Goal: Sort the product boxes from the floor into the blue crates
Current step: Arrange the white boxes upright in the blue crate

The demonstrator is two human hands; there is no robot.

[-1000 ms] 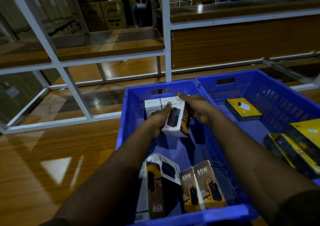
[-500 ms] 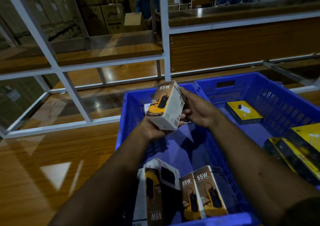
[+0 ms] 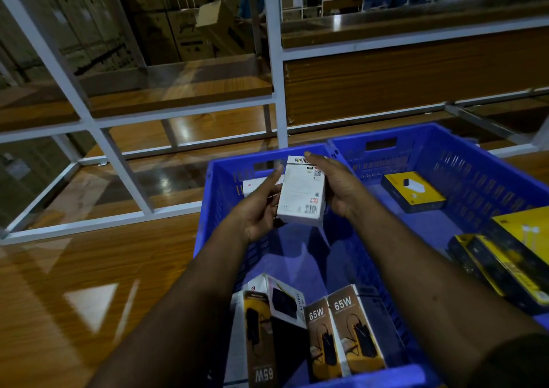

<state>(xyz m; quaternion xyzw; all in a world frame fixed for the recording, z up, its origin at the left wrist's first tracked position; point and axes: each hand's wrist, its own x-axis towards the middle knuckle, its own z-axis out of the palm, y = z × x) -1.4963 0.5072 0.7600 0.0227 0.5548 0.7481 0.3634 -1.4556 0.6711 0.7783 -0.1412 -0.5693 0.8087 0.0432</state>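
background: dim storeroom with a white metal rack (image 3: pixel 276 60) over wooden shelves, brown cartons (image 3: pixel 190 31) stacked behind it.
floor: glossy wood floor (image 3: pixel 59 283) with light reflections, left of the crates.
left crate: blue crate (image 3: pixel 219 197) just in front of the person, its far wall has a handle slot.
right crate: second blue crate (image 3: pixel 463 162) touching the first one side by side.
held box: white product box (image 3: pixel 301 193) with printed back and barcode facing the camera, held upright and a little tilted above the far part of the left crate.
left hand: left hand (image 3: pixel 261 209) holds the box from its left side, fingers stretched along the edge; the thumb is hidden, so how tight the grip is i cannot fully tell.
right hand: right hand (image 3: pixel 335 185) grips the box's right side, fingers curved over the top corner.
far boxes: another white box (image 3: pixel 255 184) lies in the left crate behind the left hand, partly hidden.
near boxes: several "65w" boxes (image 3: pixel 341 334) stand in the near end of the left crate, beside a white-fronted box (image 3: pixel 285 301) leaning on them.
right crate content: yellow and black box (image 3: pixel 413 191) lies flat at the far end; more yellow and black boxes (image 3: pixel 511 263) lie at the right edge.
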